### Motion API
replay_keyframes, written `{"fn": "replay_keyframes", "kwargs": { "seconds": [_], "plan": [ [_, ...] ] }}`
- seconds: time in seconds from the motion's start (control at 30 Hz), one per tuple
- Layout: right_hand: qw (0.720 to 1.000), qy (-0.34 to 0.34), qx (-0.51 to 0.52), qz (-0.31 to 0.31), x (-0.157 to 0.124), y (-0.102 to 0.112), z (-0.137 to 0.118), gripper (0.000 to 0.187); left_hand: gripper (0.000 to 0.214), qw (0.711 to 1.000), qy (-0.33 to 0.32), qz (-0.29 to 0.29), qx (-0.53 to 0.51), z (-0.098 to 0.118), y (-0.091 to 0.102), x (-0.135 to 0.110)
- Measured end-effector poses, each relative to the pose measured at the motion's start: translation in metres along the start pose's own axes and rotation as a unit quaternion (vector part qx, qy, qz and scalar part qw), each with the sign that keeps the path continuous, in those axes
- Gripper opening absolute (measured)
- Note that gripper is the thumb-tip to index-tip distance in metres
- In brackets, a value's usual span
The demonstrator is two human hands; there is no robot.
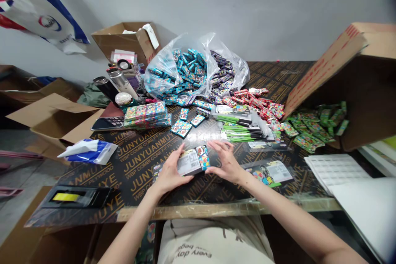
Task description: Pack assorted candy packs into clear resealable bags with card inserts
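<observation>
My left hand [170, 172] grips a flat printed packet [188, 163] with a white label and barcode, low over the table's front part. A small blue patterned box [203, 157] sits at the packet's right end; whether it is inside or only against it I cannot tell. Beside that end, my right hand [227, 161] has its thumb and fingers apart, very close to the blue box. Just beyond the hands lie a few loose blue boxes [181, 128]. To the right rests another flat printed packet [269, 173] with a green edge.
Behind are clear bags of blue boxes [188, 70] and purple boxes [221, 70]. Red boxes [256, 101], stacked green-edged packets [241, 126] and a tipped carton [324, 78] with green boxes [309, 128] stand right. A filled-pack stack [145, 114] and a tissue pack [93, 151] lie left.
</observation>
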State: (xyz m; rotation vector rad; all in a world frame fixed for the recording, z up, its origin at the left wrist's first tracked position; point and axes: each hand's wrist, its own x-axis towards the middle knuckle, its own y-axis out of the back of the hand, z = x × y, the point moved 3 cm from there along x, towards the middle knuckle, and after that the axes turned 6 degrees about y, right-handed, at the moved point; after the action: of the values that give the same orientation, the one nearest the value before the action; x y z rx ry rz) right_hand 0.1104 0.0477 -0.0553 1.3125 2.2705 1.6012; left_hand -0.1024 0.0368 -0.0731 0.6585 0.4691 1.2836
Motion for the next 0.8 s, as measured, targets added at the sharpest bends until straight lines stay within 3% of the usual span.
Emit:
{"fn": "replay_keyframes", "kwargs": {
  "seconds": [0.1, 0.13, 0.23, 0.27, 0.33, 0.43, 0.5, 0.53, 0.6, 0.67, 0.7, 0.73, 0.8],
  "plan": [
    [0.998, 0.050, 0.028, -0.025, 0.007, -0.012, 0.004, 0.052, 0.101, 1.000, -0.001, -0.011, -0.002, -0.002, -0.002, 0.001],
    [0.999, 0.039, 0.030, -0.008, 0.015, -0.014, 0.013, 0.046, 0.101, 1.000, -0.002, -0.015, -0.001, -0.002, -0.004, 0.001],
    [0.987, -0.112, -0.025, 0.114, 0.056, -0.015, 0.067, 0.041, 0.102, 0.999, -0.001, -0.033, 0.026, -0.006, -0.017, -0.004],
    [0.977, -0.162, -0.050, 0.128, 0.073, -0.014, 0.088, 0.044, 0.103, 0.998, 0.001, -0.048, 0.042, -0.007, -0.023, -0.006],
    [0.967, -0.217, -0.075, 0.114, 0.108, -0.011, 0.125, 0.050, 0.104, 0.993, 0.009, -0.089, 0.075, -0.012, -0.036, -0.009],
    [0.973, -0.208, -0.064, 0.082, 0.145, -0.004, 0.154, 0.037, 0.096, 0.993, 0.037, -0.101, 0.053, -0.019, -0.042, -0.003],
    [0.980, -0.176, -0.047, 0.075, 0.150, -0.003, 0.151, 0.027, 0.078, 0.992, 0.102, -0.051, -0.062, -0.022, -0.033, 0.008],
    [0.984, -0.159, -0.037, 0.073, 0.146, -0.003, 0.144, 0.027, 0.070, 0.977, 0.152, -0.023, -0.151, -0.023, -0.027, 0.014],
    [0.991, -0.120, -0.014, 0.065, 0.127, -0.007, 0.121, 0.027, 0.064, 0.903, 0.252, -0.019, -0.348, -0.023, -0.020, 0.024],
    [0.997, -0.050, 0.038, 0.035, 0.096, -0.009, 0.090, 0.026, 0.063, 0.815, 0.307, -0.074, -0.485, -0.015, -0.021, 0.030],
    [0.997, 0.000, 0.077, 0.010, 0.079, -0.008, 0.073, 0.027, 0.057, 0.789, 0.315, -0.100, -0.518, -0.009, -0.024, 0.033],
    [0.993, 0.042, 0.109, -0.015, 0.062, -0.006, 0.059, 0.029, 0.049, 0.778, 0.316, -0.115, -0.531, -0.004, -0.029, 0.034],
    [0.988, 0.070, 0.135, -0.032, 0.032, 0.005, 0.038, 0.034, 0.034, 0.784, 0.312, -0.105, -0.527, 0.006, -0.041, 0.037]
  ]
}}
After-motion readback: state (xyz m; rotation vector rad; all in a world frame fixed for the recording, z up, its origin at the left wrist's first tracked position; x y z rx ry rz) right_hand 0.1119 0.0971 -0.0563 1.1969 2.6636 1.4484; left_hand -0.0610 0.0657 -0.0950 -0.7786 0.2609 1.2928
